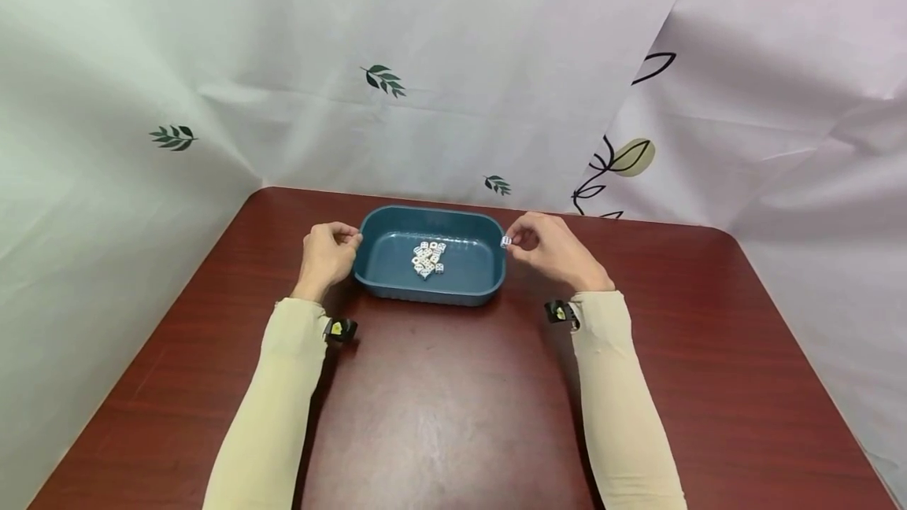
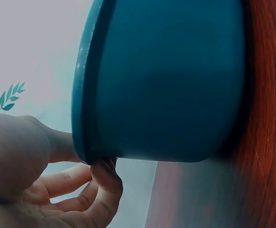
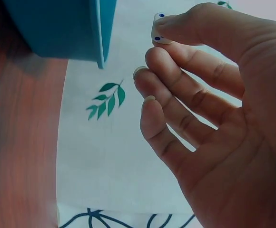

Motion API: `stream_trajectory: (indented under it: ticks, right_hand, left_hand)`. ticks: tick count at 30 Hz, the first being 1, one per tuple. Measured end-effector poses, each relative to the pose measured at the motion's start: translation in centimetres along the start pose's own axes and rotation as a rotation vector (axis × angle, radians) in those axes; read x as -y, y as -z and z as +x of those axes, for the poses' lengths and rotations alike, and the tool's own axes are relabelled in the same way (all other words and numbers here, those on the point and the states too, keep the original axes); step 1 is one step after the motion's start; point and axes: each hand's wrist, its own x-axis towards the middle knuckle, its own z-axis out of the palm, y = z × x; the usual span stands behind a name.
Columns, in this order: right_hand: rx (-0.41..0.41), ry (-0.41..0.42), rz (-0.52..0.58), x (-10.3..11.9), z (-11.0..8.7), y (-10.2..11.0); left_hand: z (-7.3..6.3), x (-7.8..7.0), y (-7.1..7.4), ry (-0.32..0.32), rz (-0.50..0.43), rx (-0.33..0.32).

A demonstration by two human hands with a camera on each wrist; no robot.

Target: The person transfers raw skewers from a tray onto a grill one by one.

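Note:
A blue rectangular plastic tray point(image 1: 453, 297) stands on the table, with a small heap of white dice point(image 1: 427, 256) on its floor. At the tray's left end my left hand point(image 1: 329, 254) pinches the rim, thumb on one side and a curled finger below it in the left wrist view. My right hand point(image 1: 560, 249) is by the right end, holding one white die point(image 3: 157, 33) with blue dots between thumb and index finger. The other right fingers point(image 3: 169, 102) are loosely bent and spread. In the right wrist view this die is apart from the tray wall.
The reddish-brown wooden table point(image 1: 432, 408) extends around the tray. Behind it hangs a pale cloth point(image 1: 453, 116) printed with leaves, close to the table's far edge. Each wrist wears a black strap with a small camera point(image 1: 343, 329).

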Motion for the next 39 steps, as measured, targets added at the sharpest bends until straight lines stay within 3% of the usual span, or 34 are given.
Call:
stream_trajectory:
  ticks: [13, 28, 39]
  right_hand:
    - [0.003, -0.062, -0.004, -1.7, -0.8, 0.8]
    - [0.07, -0.154, -0.021, -5.1, -0.5, -0.7]
    - [0.121, -0.228, -0.013, -5.9, -0.5, -1.5]
  left_hand:
    - [-0.2, 0.1, 0.1, -0.014, 0.009, -0.003]
    - [0.1, 0.0, 0.1, -0.018, 0.008, 0.005]
    - [0.0, 0.1, 0.1, -0.013, 0.009, 0.02]
